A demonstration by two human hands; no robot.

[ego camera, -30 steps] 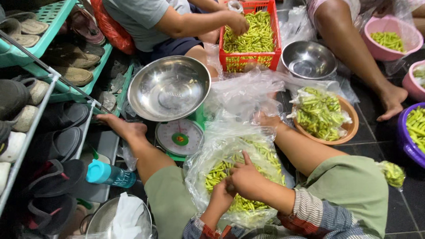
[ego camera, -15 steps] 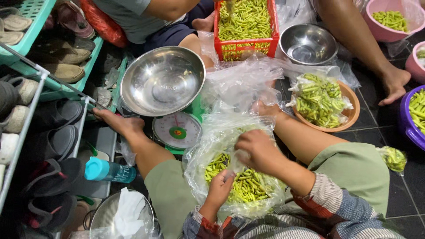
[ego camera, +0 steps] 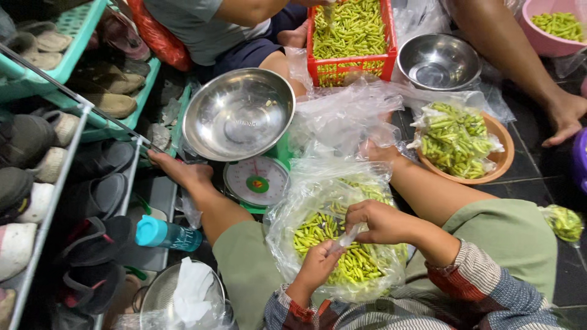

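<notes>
Two hands work over a clear plastic bag of green chilies (ego camera: 342,256) that rests between the person's knees on the floor. Left hand (ego camera: 317,269) and right hand (ego camera: 382,221) each pinch an end of a twisted strip of clear plastic (ego camera: 346,237), fingers closed on it, just above the chilies. Ahead of the bag stands a green kitchen scale (ego camera: 257,182) with a steel bowl (ego camera: 238,113) as its pan. Beside it, to the right, lies a wooden bowl (ego camera: 498,160) with another bagged heap of chilies. Farther off sit a red crate of chilies (ego camera: 351,36) and a second steel bowl (ego camera: 438,61). At the left, a blue-capped bottle (ego camera: 164,234) lies by a shoe rack (ego camera: 67,79).
</notes>
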